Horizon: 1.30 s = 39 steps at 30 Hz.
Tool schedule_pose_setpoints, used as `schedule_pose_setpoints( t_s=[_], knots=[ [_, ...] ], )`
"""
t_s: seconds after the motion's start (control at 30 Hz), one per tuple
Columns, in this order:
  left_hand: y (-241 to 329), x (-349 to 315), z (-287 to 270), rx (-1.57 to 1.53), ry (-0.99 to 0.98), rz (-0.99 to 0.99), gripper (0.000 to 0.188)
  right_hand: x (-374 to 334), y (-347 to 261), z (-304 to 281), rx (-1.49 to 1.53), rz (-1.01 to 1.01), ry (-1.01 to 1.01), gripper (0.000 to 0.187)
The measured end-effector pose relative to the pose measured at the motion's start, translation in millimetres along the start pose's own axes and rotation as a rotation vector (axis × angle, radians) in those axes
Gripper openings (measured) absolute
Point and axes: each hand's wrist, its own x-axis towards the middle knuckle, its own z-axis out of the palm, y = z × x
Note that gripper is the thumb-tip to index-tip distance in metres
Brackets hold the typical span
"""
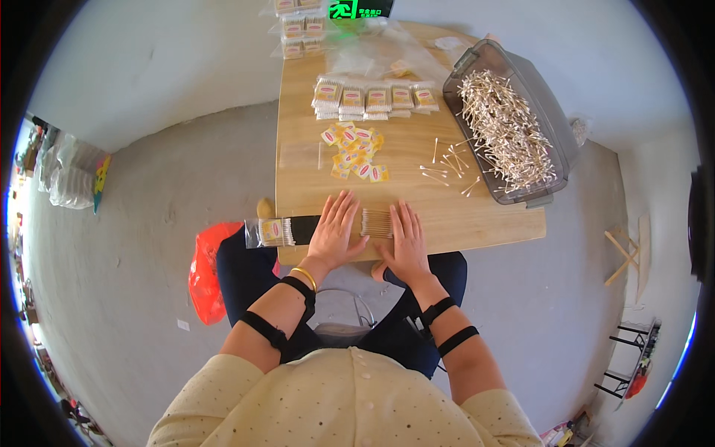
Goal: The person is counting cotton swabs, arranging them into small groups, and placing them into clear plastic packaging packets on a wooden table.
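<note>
A flat row of cotton swabs [377, 223] lies side by side near the table's front edge, between my two hands. My left hand [334, 229] rests on its left with fingers stretched out, the thumb pointing toward the row. On the other side my right hand [407, 240] lies with straight fingers along the row's right end. Neither hand grasps anything. Left of my left hand is a black strip [304, 229], and beside it a clear bag with a pack of cotton swabs [274, 232] and a yellow-white card.
Small printed cards [356, 153] lie scattered mid-table, with bagged swab packs [376, 97] in rows behind. A grey translucent bin [564, 119] full of swabs stands at right, loose swabs [453, 160] beside it. A red bag [206, 272] sits left of my legs.
</note>
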Motion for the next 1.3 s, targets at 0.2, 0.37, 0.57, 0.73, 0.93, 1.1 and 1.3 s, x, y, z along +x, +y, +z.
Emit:
schedule_pose_setpoints(
  t_s=[0.2,0.37,0.57,0.73,0.93,1.1,1.3],
  knots=[
    [10,-5,9,0.36,-0.16,0.019,0.095,-1,-5,16,-0.071,0.051,-0.075,0.093],
    [17,-3,19,0.315,-0.116,0.002,0.096,1,-6,31,-0.18,-0.004,-0.061,0.088],
    [15,-1,13,0.238,-0.159,-0.031,0.092,1,-8,28,-0.138,0.014,-0.083,0.09],
    [18,-8,-2,-0.037,-0.053,-0.093,0.085,12,-4,14,0.116,0.026,0.082,0.07],
    [22,-14,-2,0.16,-0.186,-0.005,0.071,49,7,5,0.175,-0.025,0.162,0.017],
    [17,-18,3,0.254,-0.203,0.035,0.072,66,6,0,0.092,-0.17,0.067,0.007],
    [15,-20,6,0.254,-0.195,0.033,0.074,78,6,-3,-0.057,-0.239,-0.051,0.006]
  ],
)
